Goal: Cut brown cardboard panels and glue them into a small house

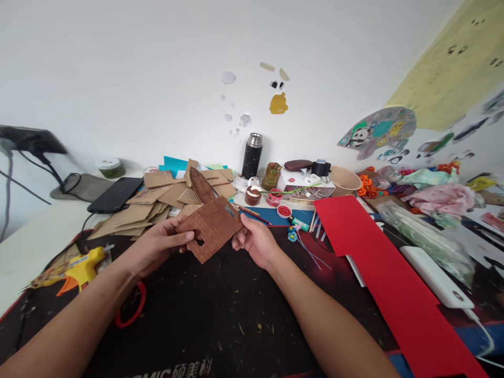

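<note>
A brown-painted cardboard piece (212, 226) with small rectangular cutouts is held up, tilted, over the dark desk mat. My left hand (159, 244) pinches its left side, thumb on the front face near one cutout. Closed on the right edge is my right hand (258, 239), with its thumb along the border and fingers curled below. Right behind the piece shows a long, pointed brown piece (200, 185); whether the two are joined I cannot tell. Beyond them lies a pile of cut cardboard (137, 212).
At the left lie a yellow glue gun (84, 268) and red-handled scissors (142, 304), partly under my left forearm. A black flask (252, 157) and paint jars (252, 195) stand along the back. Red card (378, 273) and a white power bank (437, 277) lie on the right.
</note>
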The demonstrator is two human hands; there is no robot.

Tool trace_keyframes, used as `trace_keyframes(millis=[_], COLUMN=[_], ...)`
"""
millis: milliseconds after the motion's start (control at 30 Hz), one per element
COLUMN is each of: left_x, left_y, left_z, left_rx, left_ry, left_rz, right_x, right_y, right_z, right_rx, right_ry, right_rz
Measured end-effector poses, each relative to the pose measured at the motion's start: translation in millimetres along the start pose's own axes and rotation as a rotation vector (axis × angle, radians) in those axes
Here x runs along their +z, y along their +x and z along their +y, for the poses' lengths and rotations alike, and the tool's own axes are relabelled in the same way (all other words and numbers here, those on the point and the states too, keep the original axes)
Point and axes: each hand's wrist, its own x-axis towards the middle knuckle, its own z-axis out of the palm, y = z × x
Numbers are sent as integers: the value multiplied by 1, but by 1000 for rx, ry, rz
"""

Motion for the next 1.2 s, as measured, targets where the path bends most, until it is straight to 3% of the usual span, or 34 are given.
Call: trace_keyframes(millis=[200,433,567,667,900,1000,1200], left_x=[6,4,-16,-26,-24,-22,-24], left_y=[-2,-10,-13,-14,-13,-15,-14], left_z=[-1,6,10,9,3,5,4], left_rx=[84,78,118,141,195,140,130], left_ry=[23,167,348,443,438,406,411], left_rz=[11,-66,-239,-294,-331,-355,-309], right_x=[3,10,11,11,14,14,14], right_y=[-3,-9,-10,-10,-11,-11,-8], right_z=[-2,-4,-7,-9,-9,-8,1], right_rx=[160,304,320,338,395,393,345], right_ry=[94,143,166,175,168,157,102], right_rz=[-71,-118,-117,-118,-140,-142,-129])
